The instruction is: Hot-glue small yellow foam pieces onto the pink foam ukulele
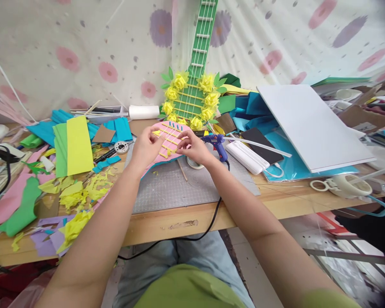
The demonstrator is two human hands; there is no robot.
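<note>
A pink craft guitar body (160, 158) with a blue edge lies on the grey cutting mat (167, 192). Yellow strips cross it, thin white strings run over them, and small blue pegs (176, 125) stand near its far end. My left hand (146, 147) rests over its left side, thumb and forefinger closed around a small yellow paper piece (156, 133). Over the right side, my right hand (194, 147) has its fingers curled together close to the strings; what they pinch is too small to make out. A yellow bit (169, 152) sits on the pink surface between the hands.
Behind stands a green craft guitar (189, 100) ringed with yellow paper flowers. A blue glue gun (216, 143), white power strip (247, 156) and white board (311, 128) are at right. Yellow paper scraps (73, 192) cover the left. A black cord (211, 222) hangs over the table edge.
</note>
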